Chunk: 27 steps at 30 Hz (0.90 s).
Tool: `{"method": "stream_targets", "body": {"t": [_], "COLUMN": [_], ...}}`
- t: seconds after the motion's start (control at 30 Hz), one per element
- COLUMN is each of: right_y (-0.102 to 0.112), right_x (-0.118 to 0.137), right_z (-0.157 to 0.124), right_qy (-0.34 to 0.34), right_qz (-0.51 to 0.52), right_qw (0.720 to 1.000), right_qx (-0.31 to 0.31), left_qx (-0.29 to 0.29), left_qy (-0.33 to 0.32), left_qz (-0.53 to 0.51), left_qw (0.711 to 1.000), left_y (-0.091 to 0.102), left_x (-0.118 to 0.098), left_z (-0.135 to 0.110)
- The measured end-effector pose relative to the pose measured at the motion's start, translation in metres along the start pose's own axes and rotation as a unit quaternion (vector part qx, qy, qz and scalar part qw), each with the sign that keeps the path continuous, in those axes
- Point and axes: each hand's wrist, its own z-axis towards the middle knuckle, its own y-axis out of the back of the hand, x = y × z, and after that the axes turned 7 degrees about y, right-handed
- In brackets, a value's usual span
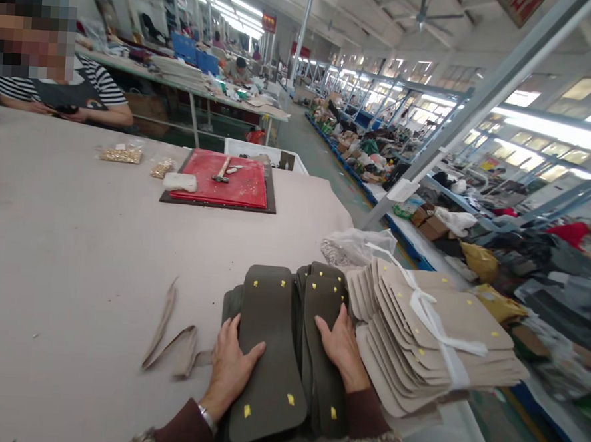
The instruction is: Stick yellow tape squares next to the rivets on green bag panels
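Two stacks of dark olive cut pieces with small yellow marks lie at the near edge of the table. My left hand (230, 364) rests flat on the left side of the left dark stack (270, 353), thumb on top, fingers spread. My right hand (341, 344) lies on the right dark stack (328, 303), fingers curled over its right edge. Touching that stack on the right is a fanned bundle of beige pieces (438, 336) tied with a white strip.
Loose beige scraps (175, 340) lie left of my hands. A red cutting mat (222, 180) with a hammer (222, 172) sits further back, beside bags of gold hardware (120, 154). A person in a striped shirt (58, 90) sits across the table. A crumpled plastic bag (359, 245) lies behind the stacks.
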Motion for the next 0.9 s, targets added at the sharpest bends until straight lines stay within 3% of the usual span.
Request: {"method": "stream_targets", "body": {"t": [0.3, 0.6, 0.73, 0.9], "right_y": [0.005, 0.023, 0.029, 0.03], "right_x": [0.01, 0.03, 0.019, 0.017], "right_z": [0.0, -0.023, -0.034, -0.026], "right_qy": [0.003, 0.031, 0.036, 0.065], "right_qz": [-0.031, -0.02, -0.008, -0.019], "right_qw": [0.999, 0.989, 0.991, 0.994], "right_qx": [0.033, 0.142, 0.127, 0.091], "left_qx": [0.044, 0.045, 0.044, 0.03], "left_qy": [0.004, 0.005, 0.001, -0.001], "left_qz": [-0.017, -0.024, -0.028, -0.027], "left_qw": [0.999, 0.999, 0.999, 0.999], "left_y": [-0.003, -0.003, -0.005, -0.004], "left_x": [0.004, 0.003, 0.005, 0.007], "left_z": [-0.006, -0.006, -0.006, -0.005]}}
